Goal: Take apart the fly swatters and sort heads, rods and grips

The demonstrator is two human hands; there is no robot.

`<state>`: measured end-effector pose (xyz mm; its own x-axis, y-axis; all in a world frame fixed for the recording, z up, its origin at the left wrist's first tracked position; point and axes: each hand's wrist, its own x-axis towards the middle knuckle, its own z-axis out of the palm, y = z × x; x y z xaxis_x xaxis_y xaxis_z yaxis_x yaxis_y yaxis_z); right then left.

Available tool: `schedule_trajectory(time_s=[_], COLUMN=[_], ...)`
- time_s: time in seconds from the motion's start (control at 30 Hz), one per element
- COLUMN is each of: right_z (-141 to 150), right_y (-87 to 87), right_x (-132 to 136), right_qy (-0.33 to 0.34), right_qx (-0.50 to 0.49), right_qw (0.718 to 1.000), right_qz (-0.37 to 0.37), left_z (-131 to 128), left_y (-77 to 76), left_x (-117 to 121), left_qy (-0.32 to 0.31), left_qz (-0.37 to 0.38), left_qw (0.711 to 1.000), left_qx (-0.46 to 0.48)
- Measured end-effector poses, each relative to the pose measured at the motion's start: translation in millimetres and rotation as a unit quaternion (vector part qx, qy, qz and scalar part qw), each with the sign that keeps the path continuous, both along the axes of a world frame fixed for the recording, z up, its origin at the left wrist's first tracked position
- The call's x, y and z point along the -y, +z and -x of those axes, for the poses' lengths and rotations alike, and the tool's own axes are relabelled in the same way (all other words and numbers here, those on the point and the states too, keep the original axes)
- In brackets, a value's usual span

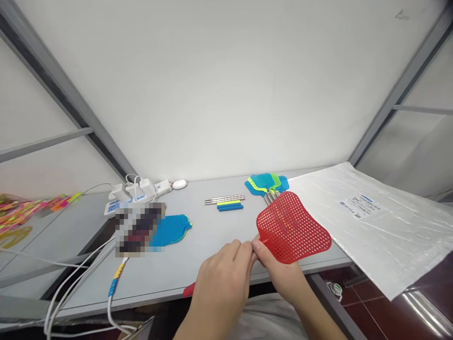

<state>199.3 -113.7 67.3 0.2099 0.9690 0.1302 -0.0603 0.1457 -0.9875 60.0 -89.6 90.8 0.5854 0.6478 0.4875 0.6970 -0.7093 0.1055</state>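
My right hand (283, 276) is closed on the neck of a red fly swatter head (293, 226), a plastic mesh paddle held just above the grey table (198, 264). My left hand (221, 283) is closed too, its fingertips pinching the swatter's neck where it meets my right thumb. A red handle end (189, 290) pokes out below my left hand at the table's front edge. Both hands meet near the table's front middle.
Blue and green swatters (267, 183) lie at the back. Metal rods with green and blue grips (226, 201) lie mid-table. A blue swatter head (173, 229) lies at left beside a power strip (132, 193) with cables. A plastic bag (371, 222) covers the right side.
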Motion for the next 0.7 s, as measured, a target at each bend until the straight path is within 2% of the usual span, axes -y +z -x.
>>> schedule_trajectory(time_s=[0.07, 0.17, 0.3, 0.37, 0.47, 0.57, 0.7], right_z=[4, 2, -26, -44, -56, -47, -20], right_y=[-1.8, -1.4, 7.2, 15.6, 26.4, 24.8, 9.3], right_x=[3, 5, 2, 2, 4, 6, 8], right_qy=[-0.029, -0.102, -0.209, -0.224, -0.189, -0.134, -0.023], right_qx=[0.005, 0.018, -0.031, -0.087, -0.141, -0.155, -0.027], right_qw=[0.999, 0.993, 0.974, 0.966, 0.967, 0.974, 0.997], right_qz=[-0.029, -0.058, -0.078, -0.097, -0.101, -0.097, -0.069], left_z=[0, 3, 16, 26, 36, 34, 22], left_y=[3.7, 11.2, 23.7, 30.7, 40.1, 43.2, 35.7], left_x=[1, 0, -4, -7, -8, -1, 10], left_qy=[-0.008, -0.031, -0.029, -0.026, -0.027, -0.023, -0.038], left_qz=[-0.029, -0.033, -0.035, -0.048, -0.068, -0.079, -0.072], left_qw=[1.0, 0.999, 0.998, 0.997, 0.995, 0.994, 0.993], left_qx=[-0.009, -0.025, -0.048, -0.06, -0.069, -0.073, -0.082])
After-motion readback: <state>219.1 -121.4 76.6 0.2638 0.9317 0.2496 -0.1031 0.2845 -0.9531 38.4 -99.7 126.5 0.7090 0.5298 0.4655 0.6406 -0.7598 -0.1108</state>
